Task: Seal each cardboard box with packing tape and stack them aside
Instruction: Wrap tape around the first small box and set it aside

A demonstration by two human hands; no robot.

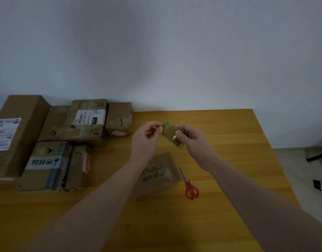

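A roll of brownish packing tape (170, 133) is held up above the wooden table (229, 160). My right hand (190, 138) grips the roll, thumb across its front. My left hand (147, 135) pinches the tape's loose end at the roll's upper left edge. Below my hands a small flat cardboard box (159, 174) with green print lies on the table, partly hidden by my left forearm. Several cardboard boxes (87, 122) stand grouped at the table's left side against the wall.
Red-handled scissors (190, 186) lie just right of the small box. A tall box with a white label (12, 135) stands at the far left. A box with green characters (45, 164) sits in front. The table's right edge drops to the floor, where dark objects (318, 157) lie.
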